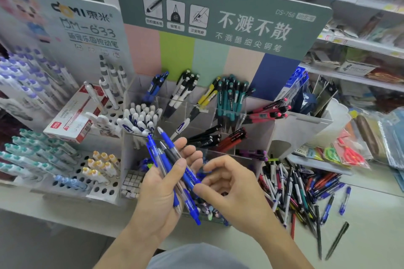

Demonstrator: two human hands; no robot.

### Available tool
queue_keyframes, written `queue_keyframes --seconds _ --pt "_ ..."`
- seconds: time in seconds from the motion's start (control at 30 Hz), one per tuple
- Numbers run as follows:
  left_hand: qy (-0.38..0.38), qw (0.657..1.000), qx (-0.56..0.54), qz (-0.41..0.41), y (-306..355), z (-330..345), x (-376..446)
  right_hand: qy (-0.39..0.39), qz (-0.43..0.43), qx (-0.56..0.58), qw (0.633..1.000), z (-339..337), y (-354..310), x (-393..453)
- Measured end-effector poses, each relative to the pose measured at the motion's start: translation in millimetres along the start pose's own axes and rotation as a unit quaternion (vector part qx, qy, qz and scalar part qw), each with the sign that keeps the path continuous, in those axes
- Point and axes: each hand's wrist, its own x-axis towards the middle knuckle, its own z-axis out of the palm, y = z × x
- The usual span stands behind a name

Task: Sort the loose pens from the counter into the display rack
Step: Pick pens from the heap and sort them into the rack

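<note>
My left hand (161,190) grips a bundle of several pens (169,159), mostly blue with one black, in front of the clear display rack (229,116). My right hand (231,188) pinches one blue pen of the bundle at its middle. The rack's compartments hold blue, white, yellow, teal, pink, black, red and purple pens. A heap of loose pens (299,190) lies on the white counter (371,225) to the right of my right hand.
A white peg stand (72,172) with pastel pens and a red-white box (74,116) is at the left. A white holder (306,124) and packaged scissors (347,153) sit at the right. Shelves run behind.
</note>
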Motion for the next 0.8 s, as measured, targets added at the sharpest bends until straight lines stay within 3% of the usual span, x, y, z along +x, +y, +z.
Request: queue_keyframes --seconds 0.33,0.53,0.73,0.8 --pt "0.017 0.991 0.119 -0.057 -11.2 -15.1 5.2 0.098 0.02 0.089 0.991 -6.7 5.2 -12.2" --pt "0.04 0.996 0.047 -0.063 -12.0 -18.6 13.2 0.044 0.061 0.103 0.992 1.3 12.5 -24.2" --pt "0.049 0.998 0.001 -0.032 -12.6 -12.6 15.9 -0.006 0.057 0.041 0.998 17.7 15.5 -31.2" --pt "0.053 0.998 -0.009 -0.019 -13.1 -9.4 16.5 -0.015 0.074 0.083 0.994 23.5 14.0 -32.0"
